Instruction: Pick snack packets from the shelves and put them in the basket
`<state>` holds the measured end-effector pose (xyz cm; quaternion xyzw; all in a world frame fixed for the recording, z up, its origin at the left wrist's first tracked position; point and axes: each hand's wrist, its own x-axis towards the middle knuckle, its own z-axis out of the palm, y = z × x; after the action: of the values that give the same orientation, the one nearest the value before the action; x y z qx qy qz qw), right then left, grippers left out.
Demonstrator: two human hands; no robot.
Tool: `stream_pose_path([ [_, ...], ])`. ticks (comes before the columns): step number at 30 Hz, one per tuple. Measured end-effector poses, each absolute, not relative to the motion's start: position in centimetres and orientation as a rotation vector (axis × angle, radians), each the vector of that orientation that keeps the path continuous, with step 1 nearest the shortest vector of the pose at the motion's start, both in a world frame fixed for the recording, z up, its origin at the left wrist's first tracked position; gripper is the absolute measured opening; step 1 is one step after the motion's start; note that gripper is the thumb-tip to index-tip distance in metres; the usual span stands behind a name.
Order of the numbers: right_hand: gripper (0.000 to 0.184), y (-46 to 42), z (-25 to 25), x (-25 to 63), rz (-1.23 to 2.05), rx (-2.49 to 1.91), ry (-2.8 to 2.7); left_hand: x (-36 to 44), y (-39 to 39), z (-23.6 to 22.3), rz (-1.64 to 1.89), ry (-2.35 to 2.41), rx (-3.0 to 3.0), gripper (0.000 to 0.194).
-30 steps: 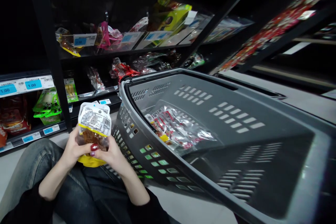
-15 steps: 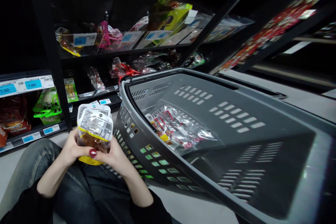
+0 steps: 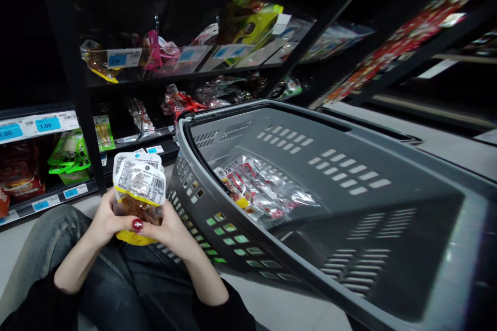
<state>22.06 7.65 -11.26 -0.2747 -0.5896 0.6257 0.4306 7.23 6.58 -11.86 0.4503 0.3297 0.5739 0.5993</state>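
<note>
Both my hands hold a small stack of snack packets point(image 3: 140, 182) above my lap. The packets have white printed labels with barcodes, yellow bands and a clear window over brown food. My left hand point(image 3: 112, 219) grips the left side, its thumb across the front. My right hand point(image 3: 167, 225) wraps the right side, and the two thumbs meet near the middle; a red nail shows there. The fingers behind the packets are hidden. Just right of my hands stands a large grey shopping basket point(image 3: 334, 139), with several clear snack packets point(image 3: 267, 189) lying inside it.
Ahead are dark shelves with price tags point(image 3: 124, 58), pink packets point(image 3: 161, 51), a yellow-green bag point(image 3: 248, 28) and red packets point(image 3: 184, 103). Green packets point(image 3: 72, 155) sit on the low left shelf. My bent knee point(image 3: 62, 232) is near that shelf's edge.
Almost nothing differs. The packets in my hands tilt very slightly, and the view shifts a little; both hands keep their hold.
</note>
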Motion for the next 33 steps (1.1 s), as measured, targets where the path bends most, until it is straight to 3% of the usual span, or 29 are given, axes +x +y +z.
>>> stream_pose_path([
  [26, 0.054, 7.64, -11.31, 21.96, 1.530, -0.742, -1.497, 7.44, 6.72, -11.61, 1.362, 0.756, 1.001, 0.051],
  [33, 0.075, 7.45, -11.80, 21.31, 1.263, -0.867, -1.496, 7.64, 6.80, -11.30, 1.434, 0.835, 0.890, 0.051],
])
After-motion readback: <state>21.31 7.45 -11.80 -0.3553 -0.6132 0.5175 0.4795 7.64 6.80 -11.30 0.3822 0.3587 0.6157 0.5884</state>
